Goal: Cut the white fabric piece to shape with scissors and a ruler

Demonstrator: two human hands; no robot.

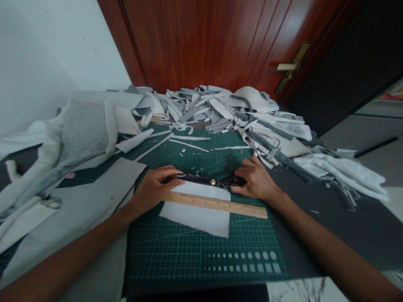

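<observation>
My left hand [154,188] and right hand [255,180] curl around the black steel shears [204,181] beside the wooden ruler [214,204] on white fabric [195,219]; a steady, straight cut seems called for.

The head camera looks forward and steeply down from the person's head, facing a door [189,42] beyond the work. The view is close: the left hand [155,188] and right hand [255,178] sit just below the centre, either side of the scissors [201,181], while the left forearm [69,264] and right forearm [333,247] reach in from the bottom corners. A cutting mat [204,256] fills the lower middle, and a wall [47,54] runs up the left side. The lens seems wide, since the edges look stretched.
</observation>
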